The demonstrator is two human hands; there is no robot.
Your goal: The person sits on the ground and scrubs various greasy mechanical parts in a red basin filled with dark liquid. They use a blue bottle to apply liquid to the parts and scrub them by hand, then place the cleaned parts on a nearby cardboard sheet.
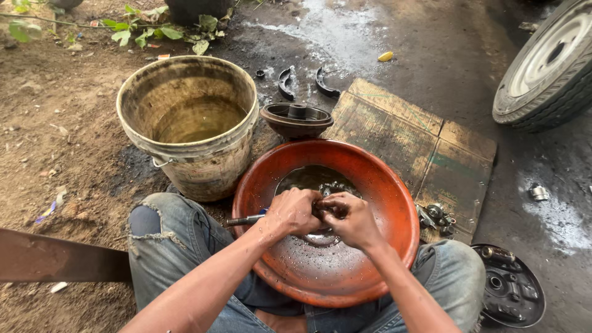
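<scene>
Left hand [295, 211] and right hand [348, 217] were clamped together on a small oily part [323, 206] over the orange basin [394, 203]; it looked slick, rigid, best pinched by its edges.

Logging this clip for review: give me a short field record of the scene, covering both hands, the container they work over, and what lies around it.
setting: outdoors, oily dirt ground
left hand: closed grip on a slim tool with a dark handle
right hand: fingers curled on a small part, mostly hidden
work surface: orange basin with dark liquid, between the knees
beside it: dirty bucket of murky liquid, brake drum, two brake shoes, flattened cardboard
right edge: wheel, backing plate
</scene>
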